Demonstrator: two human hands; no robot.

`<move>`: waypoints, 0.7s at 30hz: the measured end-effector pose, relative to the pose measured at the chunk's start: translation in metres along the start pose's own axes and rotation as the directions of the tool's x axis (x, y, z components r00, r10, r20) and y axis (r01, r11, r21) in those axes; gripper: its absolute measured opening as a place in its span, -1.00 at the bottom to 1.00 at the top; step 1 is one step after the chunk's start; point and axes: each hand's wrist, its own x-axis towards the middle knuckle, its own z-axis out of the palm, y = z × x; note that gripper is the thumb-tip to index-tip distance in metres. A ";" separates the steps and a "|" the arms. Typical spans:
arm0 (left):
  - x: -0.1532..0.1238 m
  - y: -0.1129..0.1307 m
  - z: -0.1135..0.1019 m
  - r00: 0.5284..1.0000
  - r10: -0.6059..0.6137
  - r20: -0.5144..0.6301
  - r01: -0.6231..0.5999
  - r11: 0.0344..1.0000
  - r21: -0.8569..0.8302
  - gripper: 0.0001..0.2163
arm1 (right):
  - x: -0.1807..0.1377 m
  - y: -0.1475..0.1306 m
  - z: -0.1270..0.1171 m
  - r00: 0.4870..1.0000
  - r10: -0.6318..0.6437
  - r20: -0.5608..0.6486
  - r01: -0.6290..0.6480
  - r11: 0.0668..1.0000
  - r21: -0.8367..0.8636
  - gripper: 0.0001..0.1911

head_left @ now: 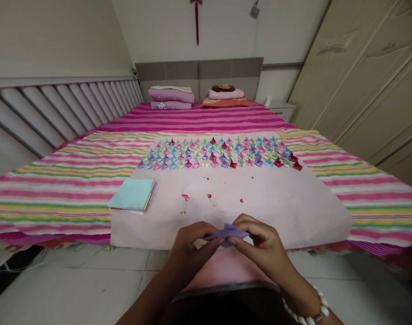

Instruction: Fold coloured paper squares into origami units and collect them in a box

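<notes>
A partly folded purple origami paper (231,232) is held up between both hands in front of the bed's near edge. My left hand (194,243) pinches its left side, thumb below and fingers behind. On the other side my right hand (261,237) grips the paper's right part, with the thumb pressed on its lower middle. Beyond the hands, a stack of square paper (133,194) with a light blue sheet on top lies to the left. Rows of small folded paper pieces (212,155) in several colours stand farther back.
A pale sheet (293,207) covers the bed's near part, over a striped bedspread (57,180). Small red scraps (209,196) lie on it. Folded bedding (172,97) sits by the headboard; a white railing (67,104) runs along the left and wardrobe doors (358,67) along the right.
</notes>
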 end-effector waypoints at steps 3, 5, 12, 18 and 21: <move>-0.001 -0.001 0.003 0.983 -0.182 0.033 0.185 0.975 -0.123 -0.89 | -0.001 0.006 0.002 0.988 0.150 -0.028 -0.148 0.986 0.073 -0.89; 0.000 -0.002 0.003 0.965 -0.249 0.086 0.263 0.933 -0.247 -0.84 | -0.001 0.010 0.002 0.971 0.239 -0.012 -0.235 0.961 0.145 -0.87; 0.004 -0.007 0.000 0.938 -0.331 0.102 0.343 0.855 -0.390 -0.83 | -0.001 0.016 -0.001 0.966 0.258 0.019 -0.248 0.904 0.348 -0.90; 0.003 0.003 -0.006 0.929 -0.347 0.127 0.369 0.844 -0.390 -0.83 | -0.003 0.018 -0.005 0.972 0.231 0.041 -0.228 0.886 0.403 -0.83; 0.002 0.003 -0.005 0.933 -0.329 0.145 0.360 0.843 -0.401 -0.85 | -0.004 0.019 -0.006 0.977 0.207 0.053 -0.211 0.897 0.388 -0.84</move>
